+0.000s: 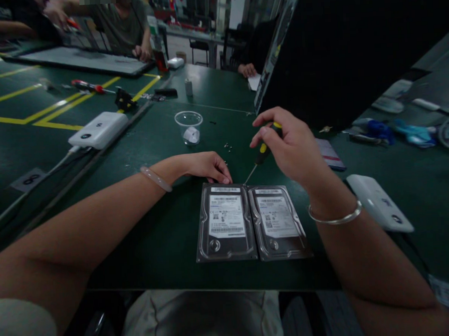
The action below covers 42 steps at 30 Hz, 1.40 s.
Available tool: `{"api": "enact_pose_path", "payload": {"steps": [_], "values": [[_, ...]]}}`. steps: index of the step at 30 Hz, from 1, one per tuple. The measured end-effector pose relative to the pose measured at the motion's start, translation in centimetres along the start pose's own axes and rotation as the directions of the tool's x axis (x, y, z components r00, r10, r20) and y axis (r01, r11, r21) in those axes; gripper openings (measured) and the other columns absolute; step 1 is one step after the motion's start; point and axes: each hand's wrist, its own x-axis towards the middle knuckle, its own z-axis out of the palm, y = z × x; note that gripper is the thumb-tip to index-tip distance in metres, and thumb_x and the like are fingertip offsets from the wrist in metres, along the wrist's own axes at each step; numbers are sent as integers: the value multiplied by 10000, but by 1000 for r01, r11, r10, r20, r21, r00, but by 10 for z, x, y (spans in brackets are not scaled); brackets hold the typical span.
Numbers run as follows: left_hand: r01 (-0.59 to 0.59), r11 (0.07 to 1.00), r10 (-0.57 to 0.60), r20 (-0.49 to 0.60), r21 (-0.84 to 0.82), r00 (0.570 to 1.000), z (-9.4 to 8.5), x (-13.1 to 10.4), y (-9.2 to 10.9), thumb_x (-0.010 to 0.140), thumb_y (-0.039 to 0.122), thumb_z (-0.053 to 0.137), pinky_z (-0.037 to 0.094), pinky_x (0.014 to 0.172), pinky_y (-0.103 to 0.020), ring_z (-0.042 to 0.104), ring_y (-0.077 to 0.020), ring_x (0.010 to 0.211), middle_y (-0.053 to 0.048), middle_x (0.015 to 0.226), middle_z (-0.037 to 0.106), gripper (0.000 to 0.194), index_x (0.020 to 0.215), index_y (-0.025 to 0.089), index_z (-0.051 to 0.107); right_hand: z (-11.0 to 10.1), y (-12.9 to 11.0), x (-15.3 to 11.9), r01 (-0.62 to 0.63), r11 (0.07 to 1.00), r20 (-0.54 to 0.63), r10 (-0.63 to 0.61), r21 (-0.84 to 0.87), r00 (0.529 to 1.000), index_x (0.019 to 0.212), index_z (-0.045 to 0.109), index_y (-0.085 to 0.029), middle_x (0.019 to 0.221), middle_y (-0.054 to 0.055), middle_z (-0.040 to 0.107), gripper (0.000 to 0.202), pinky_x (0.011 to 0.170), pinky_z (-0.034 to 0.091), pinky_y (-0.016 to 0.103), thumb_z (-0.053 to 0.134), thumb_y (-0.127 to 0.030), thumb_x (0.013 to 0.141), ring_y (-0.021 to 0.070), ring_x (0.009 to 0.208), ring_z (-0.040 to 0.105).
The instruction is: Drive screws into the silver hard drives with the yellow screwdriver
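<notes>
Two hard drives lie side by side on the green table, labels up: the left hard drive (248, 232) and the right hard drive (283, 250). In my right hand (289, 144) is a yellow-and-black screwdriver (262, 155), held at a slant. Its tip meets the far edge of the drives, close to the corner where they adjoin. My left hand (211, 167) rests at the far edge of the left drive, fingers pinched together; whatever is between the fingertips is hidden. Several tiny screws (228, 146) lie scattered just beyond it.
A clear plastic cup (189, 127) holding crumpled white paper stands behind my left hand. White power banks sit at left (100, 130) and right (379, 202), cables attached. A large black panel (353, 46) leans at the right. Across the table, a person's hand (142, 53) rests near a flat screen.
</notes>
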Motion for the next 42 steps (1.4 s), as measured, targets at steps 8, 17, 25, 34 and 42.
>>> {"api": "enact_pose_path", "payload": {"steps": [8, 17, 25, 34, 42], "values": [[-5, 1000, 5, 13, 16, 1000, -1, 1, 0, 736, 351, 796, 441, 632, -207, 629, -107, 711, -7, 829, 759, 190, 879, 227, 807, -17, -3, 1, 86, 982, 71, -75, -167, 995, 843, 698, -198, 888, 62, 714, 252, 780, 450, 367, 464, -258, 916, 213, 867, 645], [6, 1000, -6, -3, 8, 1000, 0, 0, 1, 725, 338, 796, 446, 652, -228, 618, -118, 723, -3, 821, 753, 168, 857, 234, 804, -10, -9, -3, 1, 979, 60, 11, -204, 998, 997, 574, -249, 821, 5, 613, 123, 659, 431, 316, 569, -241, 874, 148, 671, 530], [33, 999, -33, -6, -6, 999, 1, 0, 2, 711, 350, 802, 454, 655, -236, 628, -132, 740, -17, 847, 756, 208, 883, 232, 809, -40, 2, 2, 70, 991, 234, -40, -118, 971, 1131, 682, -222, 1112, 67, 705, 288, 910, 507, 443, 609, -219, 853, 244, 996, 649], [25, 1000, -25, 3, 7, 1000, 0, 0, 2, 737, 341, 781, 458, 667, -246, 632, -138, 751, -26, 858, 757, 203, 896, 218, 805, -29, -4, 0, -7, 987, 156, 32, -160, 987, 836, 689, -198, 727, 26, 674, 249, 599, 424, 332, 619, -430, 892, 164, 629, 577], [19, 1000, -19, -1, 10, 1000, 0, 0, 2, 727, 334, 780, 447, 673, -236, 616, -120, 723, -10, 832, 751, 189, 877, 220, 802, -3, -10, -3, 103, 973, 61, -92, -207, 994, 962, 581, -216, 827, 19, 667, 128, 643, 371, 305, 492, -168, 884, 143, 661, 557]]}}
